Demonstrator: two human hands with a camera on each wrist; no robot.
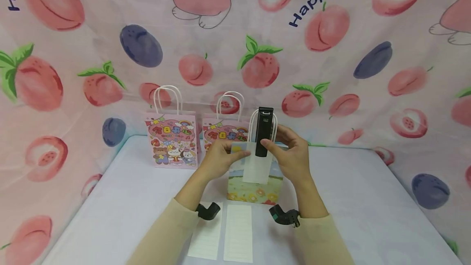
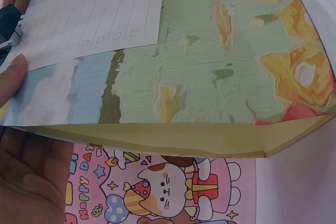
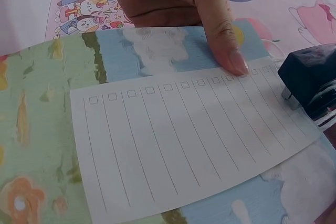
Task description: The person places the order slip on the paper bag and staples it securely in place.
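Note:
Upright in front of me is a paper gift bag (image 1: 237, 193) with a painted flower meadow and white handles. A lined checklist slip (image 1: 255, 171) with small boxes lies flat against its front, near the top. My left hand (image 1: 217, 160) pinches the slip and the bag's upper left side, thumb on the slip. In my right hand (image 1: 296, 158) is a black stapler (image 1: 264, 128), held upright over the bag's top edge with the thumb on it. In the right wrist view, the stapler (image 3: 310, 80) meets the slip's top end. The right fingers behind the bag are partly hidden.
Two pink cartoon gift bags (image 1: 173, 140) (image 1: 217, 128) with white handles stand behind, to the left. Two more lined slips (image 1: 206, 236) (image 1: 238, 234) lie on the white table (image 1: 360, 207) between my forearms. A fruit-print cloth (image 1: 220, 44) hangs behind.

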